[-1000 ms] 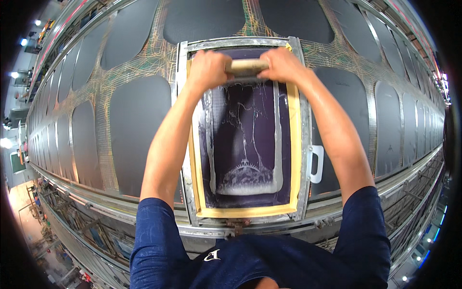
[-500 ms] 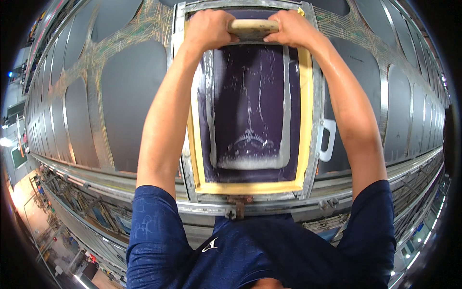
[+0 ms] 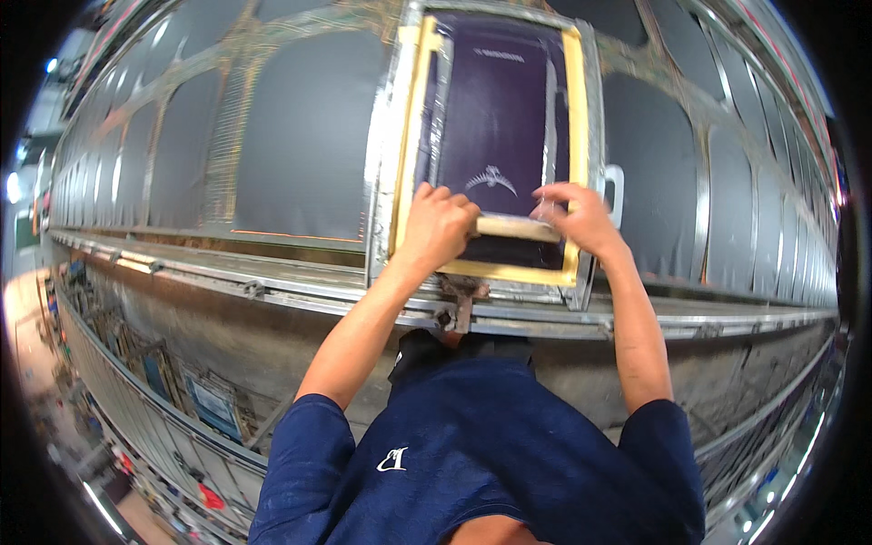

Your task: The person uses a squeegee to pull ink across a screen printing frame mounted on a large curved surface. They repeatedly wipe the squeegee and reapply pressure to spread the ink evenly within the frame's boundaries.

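While gripped both ends, squeegee (image 3: 516,227) between fingers (image 3: 451,207)

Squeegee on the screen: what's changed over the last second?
Both hands, left hand and right hand, pulled the squeegee from the far end of the screen frame down to its near end, toward the person. Both hands kept their grip on it; the frame stayed on the long table.
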{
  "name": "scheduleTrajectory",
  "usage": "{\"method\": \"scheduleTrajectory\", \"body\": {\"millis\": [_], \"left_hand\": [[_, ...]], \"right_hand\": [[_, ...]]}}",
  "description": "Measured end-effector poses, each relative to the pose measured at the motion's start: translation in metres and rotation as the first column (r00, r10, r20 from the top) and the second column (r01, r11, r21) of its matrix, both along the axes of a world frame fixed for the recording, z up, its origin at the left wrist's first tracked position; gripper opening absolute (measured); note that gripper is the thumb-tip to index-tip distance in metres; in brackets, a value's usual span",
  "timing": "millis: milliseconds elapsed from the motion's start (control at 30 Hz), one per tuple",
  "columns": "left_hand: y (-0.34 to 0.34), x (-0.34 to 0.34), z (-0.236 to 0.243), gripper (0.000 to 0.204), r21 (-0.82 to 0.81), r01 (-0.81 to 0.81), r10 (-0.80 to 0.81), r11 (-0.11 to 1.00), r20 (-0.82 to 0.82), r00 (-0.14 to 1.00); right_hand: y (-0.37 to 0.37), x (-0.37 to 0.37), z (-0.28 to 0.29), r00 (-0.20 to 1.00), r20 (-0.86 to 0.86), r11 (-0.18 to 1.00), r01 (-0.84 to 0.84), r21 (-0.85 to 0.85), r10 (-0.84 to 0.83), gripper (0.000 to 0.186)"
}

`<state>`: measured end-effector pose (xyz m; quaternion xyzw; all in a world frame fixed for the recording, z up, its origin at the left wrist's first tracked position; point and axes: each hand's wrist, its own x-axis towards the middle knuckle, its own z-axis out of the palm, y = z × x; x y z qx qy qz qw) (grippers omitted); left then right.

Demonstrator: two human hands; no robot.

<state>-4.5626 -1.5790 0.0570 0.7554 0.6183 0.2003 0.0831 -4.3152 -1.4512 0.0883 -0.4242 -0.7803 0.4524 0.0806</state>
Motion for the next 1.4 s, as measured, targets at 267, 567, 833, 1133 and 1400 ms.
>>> {"method": "scheduleTrajectory", "body": {"millis": [267,567,833,1133,1400], "left_hand": [[-0.007,0.0,-0.003,0.007,-0.005,0.001,-0.002,1.0,-0.062,0.998],[-0.035,-0.079,0.019,0.018,0.015,-0.096,0.097,0.995,-0.065,0.993],[-0.097,-0.314,0.024,0.028,-0.159,-0.068,0.037,0.985,-0.188,0.981],[-0.173,-0.335,0.024,0.027,0.056,-0.057,0.065,0.997,-0.16,0.985],[-0.138,-0.346,-0.002,0.019,0.152,0.026,0.002,0.988,-0.18,0.984]], "right_hand": [[0.062,0.08,-0.101,0.709,0.051,0.638,0.598,0.485,-0.703,0.035],[0.05,-0.006,-0.045,0.754,-0.207,0.655,0.648,0.388,-0.623,0.029],[-0.031,-0.245,-0.082,0.712,-0.328,0.672,0.699,0.244,-0.621,0.026],[-0.044,-0.289,-0.078,0.682,-0.209,0.636,0.73,0.251,-0.701,0.026],[-0.043,-0.284,-0.09,0.741,-0.012,0.696,0.637,0.331,-0.671,0.027]]}}
